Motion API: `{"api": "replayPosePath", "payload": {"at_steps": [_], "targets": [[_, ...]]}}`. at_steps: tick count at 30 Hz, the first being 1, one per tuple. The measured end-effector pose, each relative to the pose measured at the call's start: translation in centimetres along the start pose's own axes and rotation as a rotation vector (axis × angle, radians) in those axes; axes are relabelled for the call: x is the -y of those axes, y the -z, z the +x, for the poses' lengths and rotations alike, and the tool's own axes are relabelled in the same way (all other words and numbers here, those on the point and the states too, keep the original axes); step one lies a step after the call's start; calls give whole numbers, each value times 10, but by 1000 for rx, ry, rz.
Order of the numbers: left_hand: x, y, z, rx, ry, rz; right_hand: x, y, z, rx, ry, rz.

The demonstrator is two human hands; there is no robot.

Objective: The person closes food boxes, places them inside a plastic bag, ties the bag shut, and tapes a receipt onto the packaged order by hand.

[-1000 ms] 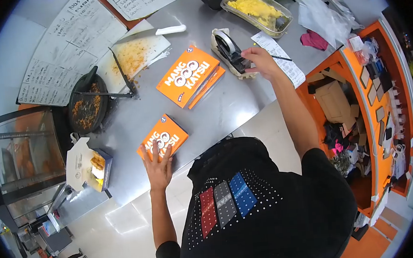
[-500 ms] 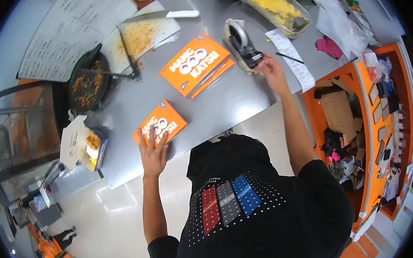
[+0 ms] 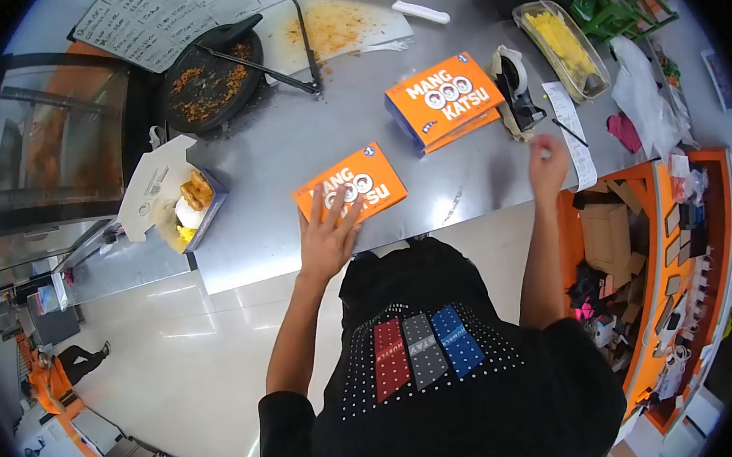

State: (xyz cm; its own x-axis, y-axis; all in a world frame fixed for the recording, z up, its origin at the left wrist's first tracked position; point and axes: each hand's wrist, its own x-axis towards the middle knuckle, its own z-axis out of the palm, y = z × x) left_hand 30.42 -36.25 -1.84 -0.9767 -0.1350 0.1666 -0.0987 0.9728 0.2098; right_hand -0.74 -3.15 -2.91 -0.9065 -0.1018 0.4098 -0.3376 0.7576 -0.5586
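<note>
My left hand (image 3: 326, 241) lies with spread fingers on the lid of a closed orange meal box (image 3: 372, 174) near the counter's front edge. My right hand (image 3: 548, 165) is held curled just in front of a black tape dispenser (image 3: 520, 99), its fingertips pressed together. Whatever may be between those fingers is too small to make out. Left of the dispenser sit stacked orange boxes (image 3: 446, 95). An open box (image 3: 155, 188) holding rice, a fried piece and something yellow stands at the left.
A black pan (image 3: 238, 101) with crumbs, tongs (image 3: 307, 46), a cutting board (image 3: 277, 44) and a knife (image 3: 420, 11) lie at the back. To the right are a tray of yellow shreds (image 3: 566, 53), a receipt (image 3: 578, 158), a pen (image 3: 570, 133) and a plastic bag (image 3: 641, 90).
My right hand has left the tape dispenser, coming toward me with its fingers curled in. The left hand stays on the box. The whole view has shifted, showing things on the counter farther right.
</note>
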Motion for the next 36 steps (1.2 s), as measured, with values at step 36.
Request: {"api": "replayPosePath", "payload": {"at_steps": [36], "targets": [[3,-17,1,-274,-46,-142,179,-74,-184,475,225,423]]}}
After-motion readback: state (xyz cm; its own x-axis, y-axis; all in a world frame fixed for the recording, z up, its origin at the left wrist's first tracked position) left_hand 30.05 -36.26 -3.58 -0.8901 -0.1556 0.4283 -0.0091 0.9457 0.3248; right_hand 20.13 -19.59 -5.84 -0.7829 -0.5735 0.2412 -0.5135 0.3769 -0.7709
